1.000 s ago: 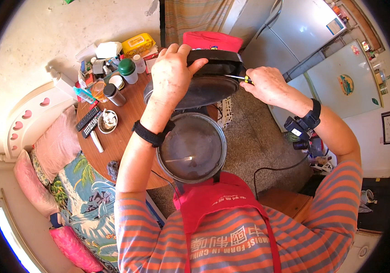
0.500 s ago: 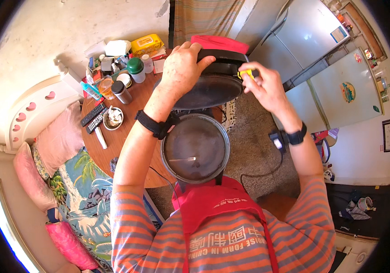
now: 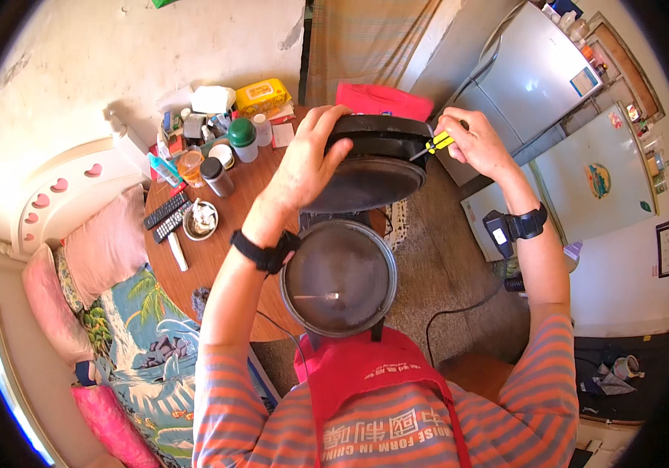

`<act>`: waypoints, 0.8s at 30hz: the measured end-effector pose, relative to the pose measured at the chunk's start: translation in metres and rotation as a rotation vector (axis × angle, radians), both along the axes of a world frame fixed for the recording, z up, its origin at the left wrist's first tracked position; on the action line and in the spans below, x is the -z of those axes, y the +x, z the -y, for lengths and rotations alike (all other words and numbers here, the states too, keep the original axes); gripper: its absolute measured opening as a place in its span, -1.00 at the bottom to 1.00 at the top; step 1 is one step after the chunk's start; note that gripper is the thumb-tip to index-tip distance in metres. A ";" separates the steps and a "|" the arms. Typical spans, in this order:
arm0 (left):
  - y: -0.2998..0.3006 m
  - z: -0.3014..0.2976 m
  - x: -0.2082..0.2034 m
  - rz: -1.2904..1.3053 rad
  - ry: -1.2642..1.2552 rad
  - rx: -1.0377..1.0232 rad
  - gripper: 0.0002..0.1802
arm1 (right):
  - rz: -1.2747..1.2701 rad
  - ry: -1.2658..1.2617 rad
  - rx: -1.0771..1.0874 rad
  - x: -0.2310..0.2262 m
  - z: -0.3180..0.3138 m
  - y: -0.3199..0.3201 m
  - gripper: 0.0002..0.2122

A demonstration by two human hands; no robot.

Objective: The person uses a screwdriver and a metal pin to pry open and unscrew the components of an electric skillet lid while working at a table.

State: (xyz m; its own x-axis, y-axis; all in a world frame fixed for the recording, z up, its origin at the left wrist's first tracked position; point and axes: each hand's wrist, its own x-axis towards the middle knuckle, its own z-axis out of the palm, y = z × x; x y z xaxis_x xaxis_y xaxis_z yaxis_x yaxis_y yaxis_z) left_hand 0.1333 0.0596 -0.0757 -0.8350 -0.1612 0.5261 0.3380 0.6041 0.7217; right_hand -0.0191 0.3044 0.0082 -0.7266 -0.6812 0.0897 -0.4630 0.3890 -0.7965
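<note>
Hands working with a screwdriver at the raised lid of a round black cooking appliance

The appliance's round lower pan [image 3: 340, 278] lies flat in front of the person's body, overlapping the right edge of a brown wooden table [image 3: 229, 269]; what it rests on is hidden. Beyond it, the black lid [image 3: 377, 186] stands tilted up, its dark inner plate facing the person.

The left hand [image 3: 305, 160] is partly closed around the lid's upper left rim, thumb on the near side. The right hand [image 3: 475, 142] is curled around the handle of a yellow-and-black screwdriver [image 3: 438, 143], whose shaft points down and left at the lid's right side; whether the tip touches cannot be told.

Left of the lid, toward the table's far edge, are a green-lidded container [image 3: 244, 142], a dark-capped tumbler [image 3: 217, 178] and a yellow packet [image 3: 262, 97]. Near the left edge lie two remote controls [image 3: 166, 210], beside a bowl [image 3: 200, 235] with whitish contents. A red apron [image 3: 365, 366] covers the person's front. Patterned bedding [image 3: 147, 343] is at lower left; a silver refrigerator [image 3: 521, 74] stands at upper right.
</note>
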 end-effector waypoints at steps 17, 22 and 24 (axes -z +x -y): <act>0.047 -0.115 0.077 -0.151 -0.224 -0.501 -0.35 | -0.225 0.231 -0.165 -0.008 -0.015 0.038 -0.77; 0.047 -0.124 0.076 -0.119 -0.261 -0.520 -0.37 | -0.252 0.251 -0.164 -0.011 -0.019 0.052 -0.78; 0.049 -0.128 0.076 -0.080 -0.309 -0.565 -0.39 | -0.255 0.216 -0.188 -0.009 -0.017 0.051 -0.77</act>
State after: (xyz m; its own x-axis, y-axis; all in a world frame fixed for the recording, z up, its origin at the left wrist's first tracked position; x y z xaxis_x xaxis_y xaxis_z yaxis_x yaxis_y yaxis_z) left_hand 0.1820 0.1872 -0.1516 -0.6221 -0.3959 0.6755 -0.0477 0.8803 0.4720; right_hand 0.0320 0.3216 0.0169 -0.5596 -0.8237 0.0912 -0.7154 0.4245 -0.5550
